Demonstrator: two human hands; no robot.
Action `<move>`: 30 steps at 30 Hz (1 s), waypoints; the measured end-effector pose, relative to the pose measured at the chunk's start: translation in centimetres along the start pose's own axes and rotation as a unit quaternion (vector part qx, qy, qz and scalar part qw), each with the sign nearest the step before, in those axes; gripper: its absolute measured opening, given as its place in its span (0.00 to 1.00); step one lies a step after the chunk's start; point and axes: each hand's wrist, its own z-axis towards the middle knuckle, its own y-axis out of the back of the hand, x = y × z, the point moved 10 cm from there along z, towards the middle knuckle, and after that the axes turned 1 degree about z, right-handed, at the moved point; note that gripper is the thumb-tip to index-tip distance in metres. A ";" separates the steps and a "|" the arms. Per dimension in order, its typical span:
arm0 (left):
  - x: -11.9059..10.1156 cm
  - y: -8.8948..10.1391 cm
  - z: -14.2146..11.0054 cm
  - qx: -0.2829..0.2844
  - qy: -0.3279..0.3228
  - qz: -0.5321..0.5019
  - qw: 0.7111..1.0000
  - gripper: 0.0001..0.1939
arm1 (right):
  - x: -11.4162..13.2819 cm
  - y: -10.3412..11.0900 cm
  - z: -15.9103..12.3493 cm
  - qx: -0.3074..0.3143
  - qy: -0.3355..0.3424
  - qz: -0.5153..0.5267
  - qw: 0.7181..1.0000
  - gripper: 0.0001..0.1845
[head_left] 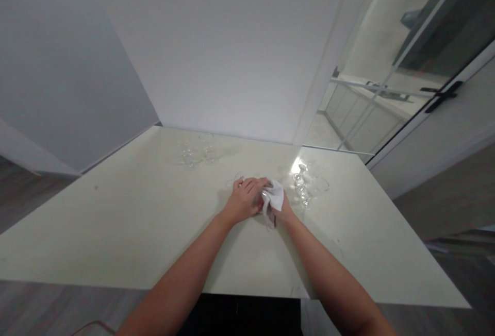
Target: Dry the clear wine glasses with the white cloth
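V. glossy glassware point(303, 187), smooth tbl point(135, 217)

The widest passage for a hand lies over the bench point(116, 212) from its left edge to the left forearm point(193, 258), along the near-left corner. Left glassware point(188, 156) stands in the way near the back-left corner; between it and the left hand point(244, 199) a lane leads to the back edge, where the wall point(232, 78) stops any reach. The left hand, right hand point(285, 211), white cloth point(275, 195) and a clear glass piece point(238, 177) block the middle. Right glassware point(303, 187) crowds the gap beside the right hand; a hand could pass between that glassware and the right edge. Between the forearms, a wedge opens toward the near edge.
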 end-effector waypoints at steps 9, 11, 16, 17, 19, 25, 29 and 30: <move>-2.0 -0.1 -0.1 0.045 -0.059 -0.019 0.997 0.30 | -0.8 0.5 -0.9 -0.024 -0.007 0.041 0.999 0.16; -1.9 0.5 0.0 0.018 -0.061 -0.020 0.998 0.31 | -0.7 0.8 -1.0 -0.029 -0.002 0.037 0.999 0.17; -1.4 0.5 -0.1 0.017 -0.061 -0.012 0.998 0.32 | 0.9 -0.3 -0.9 0.043 0.048 -0.006 0.998 0.17; -1.1 0.1 -0.2 0.032 -0.053 -0.005 0.998 0.32 | 1.4 -0.6 -1.0 0.057 0.063 -0.033 0.996 0.17; -0.4 -0.4 -0.5 0.056 -0.029 0.008 0.998 0.30 | 1.9 -1.1 -1.3 0.079 0.084 -0.096 0.989 0.15; -0.5 0.6 -0.2 -0.022 -0.015 0.038 0.999 0.30 | 1.3 -0.3 -1.1 0.036 0.063 -0.076 0.994 0.16; -0.8 -0.1 0.2 0.009 -0.006 0.074 0.997 0.29 | 1.1 -0.2 -1.1 0.025 0.048 -0.062 0.997 0.14; -0.5 -0.5 0.2 0.034 0.008 0.080 0.996 0.29 | 1.3 -0.4 -1.2 0.033 0.048 -0.068 0.996 0.13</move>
